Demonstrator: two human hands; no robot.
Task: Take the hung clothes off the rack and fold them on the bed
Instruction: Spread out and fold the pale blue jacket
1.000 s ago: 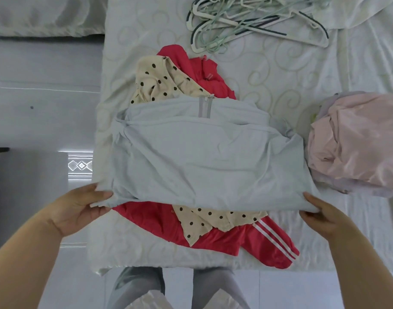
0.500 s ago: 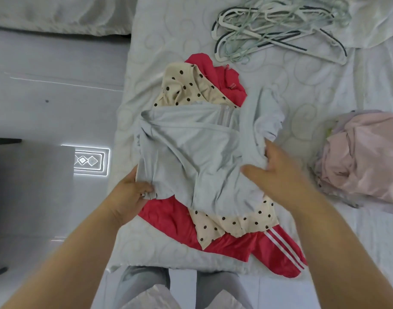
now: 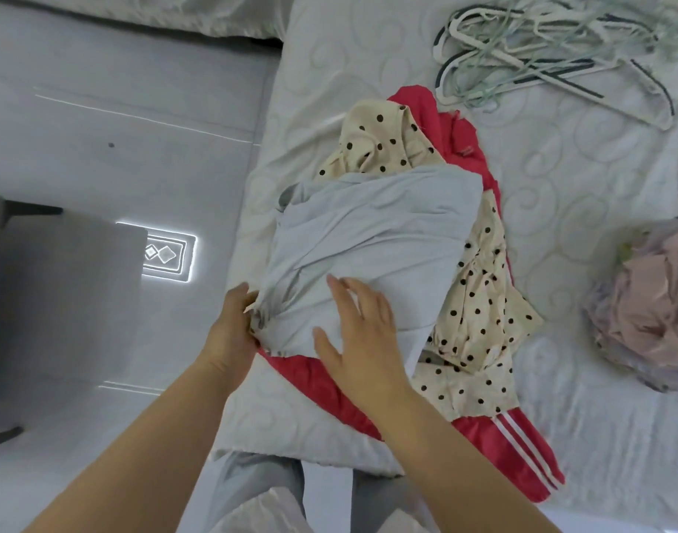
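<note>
Fingers of the right hand spread flat on the half-folded pale blue top at frame centre on the bed, left hand pinching its bunched edge; folding is under way, next likely smoothing and another fold.

A home bedroom is being shown. A bed in a white quilted cover is being used as the work surface. Loose clothes are being piled near the bed's front edge, and empty hangers are being kept toward its far side. Pale glossy floor tiles are being seen left of the bed.
</note>
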